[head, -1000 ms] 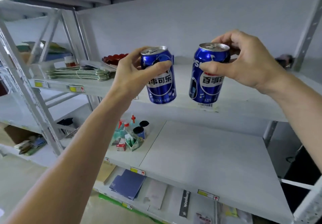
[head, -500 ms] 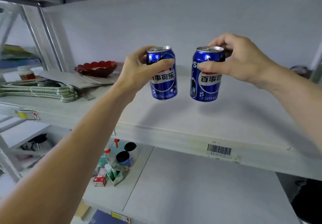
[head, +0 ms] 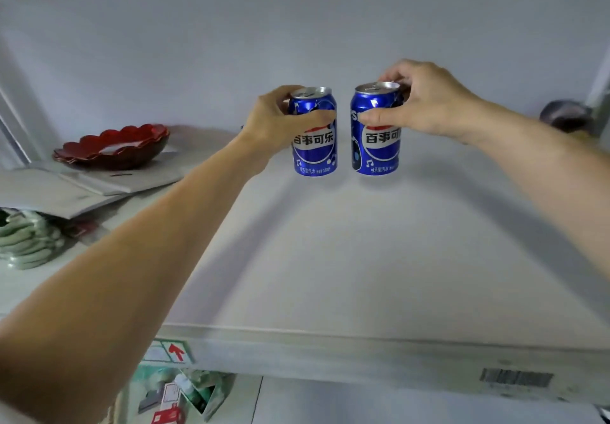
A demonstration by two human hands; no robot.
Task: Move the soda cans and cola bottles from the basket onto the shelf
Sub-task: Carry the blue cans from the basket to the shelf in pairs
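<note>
- The left hand [head: 275, 120] grips the left can [head: 315, 146], blue, upright, silver-topped, right of the red bowl [head: 114, 146].
- The right hand [head: 425, 103] grips the right can [head: 376, 146], farther right, at the shelf [head: 330, 258].

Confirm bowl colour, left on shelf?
Red, scalloped rim, darker outside: bowl on the shelf. Head view, the only one.
</note>
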